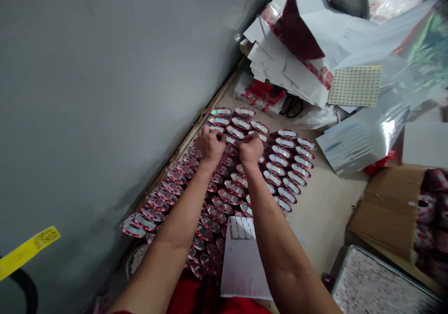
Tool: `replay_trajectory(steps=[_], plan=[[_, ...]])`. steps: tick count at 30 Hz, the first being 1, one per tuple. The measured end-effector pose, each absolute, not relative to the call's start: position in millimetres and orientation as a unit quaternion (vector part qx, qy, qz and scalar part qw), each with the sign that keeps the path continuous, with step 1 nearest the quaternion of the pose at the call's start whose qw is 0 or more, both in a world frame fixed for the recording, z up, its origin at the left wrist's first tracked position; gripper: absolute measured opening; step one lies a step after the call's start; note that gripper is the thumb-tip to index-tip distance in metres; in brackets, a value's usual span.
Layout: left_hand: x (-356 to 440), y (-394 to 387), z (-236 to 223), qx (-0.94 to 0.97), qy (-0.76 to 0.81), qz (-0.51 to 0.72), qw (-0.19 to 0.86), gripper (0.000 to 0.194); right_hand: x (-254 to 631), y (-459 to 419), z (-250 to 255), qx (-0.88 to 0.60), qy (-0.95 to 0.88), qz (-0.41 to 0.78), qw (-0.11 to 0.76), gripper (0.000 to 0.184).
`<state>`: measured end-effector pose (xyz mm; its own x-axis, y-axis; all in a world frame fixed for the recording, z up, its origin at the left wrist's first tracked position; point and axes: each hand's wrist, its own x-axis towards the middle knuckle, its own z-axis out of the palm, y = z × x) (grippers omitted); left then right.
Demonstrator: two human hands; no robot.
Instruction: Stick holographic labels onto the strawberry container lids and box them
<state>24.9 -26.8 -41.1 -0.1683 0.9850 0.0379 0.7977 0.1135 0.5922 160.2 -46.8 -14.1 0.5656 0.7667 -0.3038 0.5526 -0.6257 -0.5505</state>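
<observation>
Evidently, the table (317,225) bears close rows of red-patterned packs (234,188), a white sheet (243,267) at their near side; amid the farther rows the left hand (211,144) and right hand (251,149) are curled, their grip impossible to tell, and such crowding could let a careless brush knock neighbours askew
</observation>
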Motion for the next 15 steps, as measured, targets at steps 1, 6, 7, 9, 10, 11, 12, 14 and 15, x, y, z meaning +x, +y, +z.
replay_trajectory(steps=[1, 6, 7, 9, 10, 11, 12, 14, 15], plan=[[26, -26, -39, 0.604, 0.732, 0.255, 0.185, 0.023, 161, -47, -12, -0.865, -0.388, 0.257, 0.187, 0.037], [24, -8, -29, 0.559, 0.773, 0.216, 0.207, 0.053, 168, -38, -4, -0.858, -0.416, 0.281, 0.108, 0.051], [24, -4, -27, 0.552, 0.775, 0.209, 0.225, 0.047, 173, -35, -2, -0.851, -0.426, 0.294, 0.094, 0.048], [25, -1, -22, 0.531, 0.778, 0.223, 0.251, 0.036, 191, -35, 6, -0.839, -0.447, 0.298, 0.082, 0.042], [27, -4, -18, 0.531, 0.770, 0.241, 0.259, 0.033, 203, -40, 13, -0.832, -0.465, 0.291, 0.087, 0.039], [30, -12, -13, 0.539, 0.754, 0.262, 0.268, 0.032, 218, -50, 22, -0.822, -0.486, 0.281, 0.097, 0.035], [35, -25, -7, 0.556, 0.730, 0.281, 0.279, 0.031, 234, -67, 33, -0.811, -0.507, 0.272, 0.108, 0.031], [49, -67, 6, 0.610, 0.664, 0.293, 0.318, 0.028, 264, -118, 55, -0.792, -0.538, 0.268, 0.112, 0.023], [58, -95, 11, 0.644, 0.623, 0.279, 0.346, 0.026, 276, -152, 64, -0.794, -0.534, 0.275, 0.092, 0.020]])
